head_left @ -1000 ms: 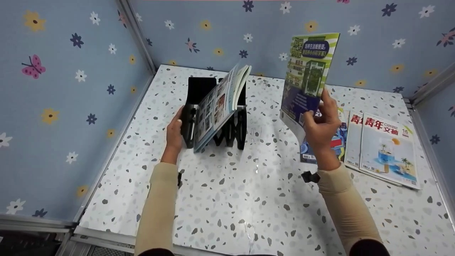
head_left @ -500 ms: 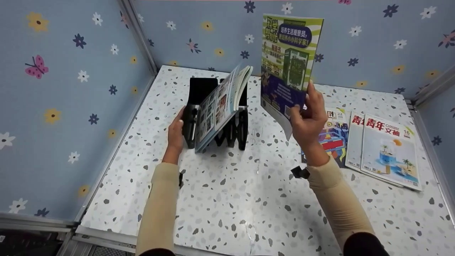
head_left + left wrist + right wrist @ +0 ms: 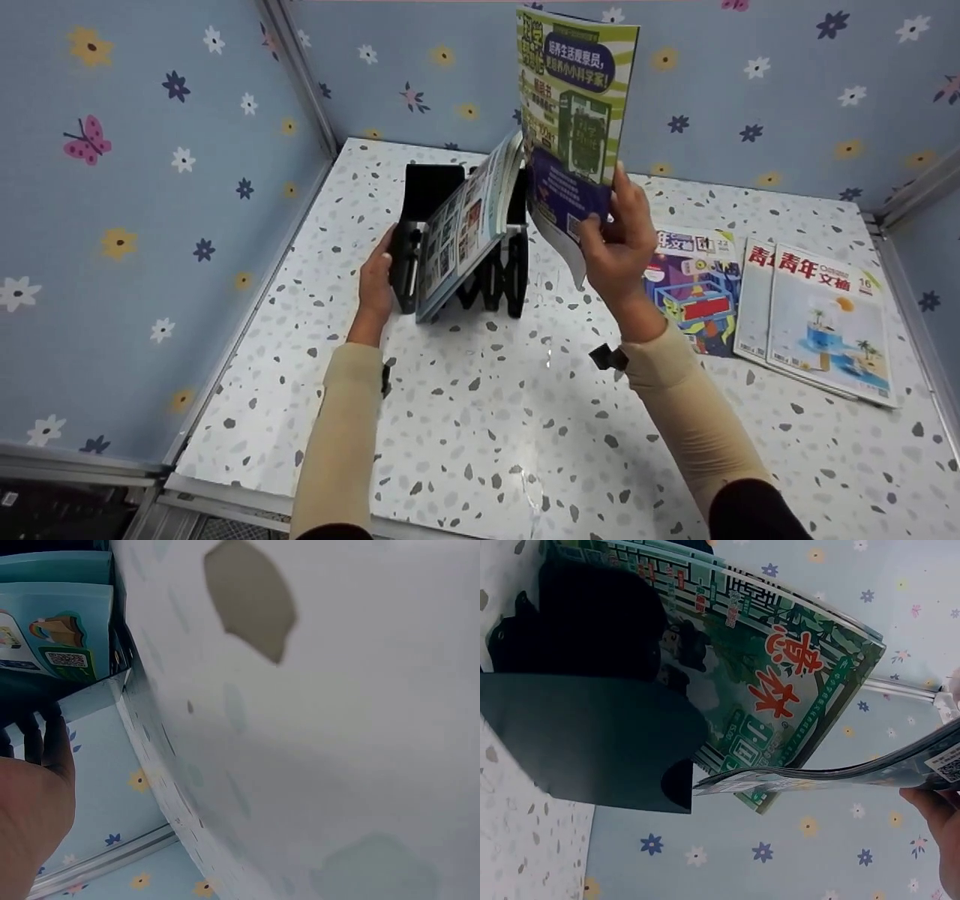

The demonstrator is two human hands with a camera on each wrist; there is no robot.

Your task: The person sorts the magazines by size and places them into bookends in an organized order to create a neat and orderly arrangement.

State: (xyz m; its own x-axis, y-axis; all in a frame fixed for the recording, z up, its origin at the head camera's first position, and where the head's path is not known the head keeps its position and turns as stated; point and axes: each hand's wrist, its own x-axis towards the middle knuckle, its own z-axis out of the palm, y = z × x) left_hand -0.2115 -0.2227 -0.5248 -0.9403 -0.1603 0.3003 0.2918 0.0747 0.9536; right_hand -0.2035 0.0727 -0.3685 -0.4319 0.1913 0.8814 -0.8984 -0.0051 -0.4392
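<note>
My right hand [image 3: 622,251] pinches a green-and-purple magazine [image 3: 574,105] near its lower right edge and holds it upright, right beside the black desktop book rack [image 3: 433,187]. In the right wrist view the lower edge of this magazine [image 3: 832,778] overlaps a rack divider [image 3: 592,739]. My left hand [image 3: 375,289] rests against the rack's outer left side, and in the left wrist view its fingers [image 3: 56,739] lie along that panel. Several magazines [image 3: 465,232] lean to the right inside the rack; one cover [image 3: 739,682] with red characters shows in the right wrist view.
On the right of the speckled white table [image 3: 465,427] lie a blue-purple magazine [image 3: 697,292] and, overlapping each other, two white-covered magazines [image 3: 832,330]. Flowered blue panels [image 3: 187,210] wall in the left, back and right sides.
My right hand has carried the green-and-purple magazine leftward and slightly up, from over the lying magazines to beside the rack. The left hand keeps its place on the rack's side.
</note>
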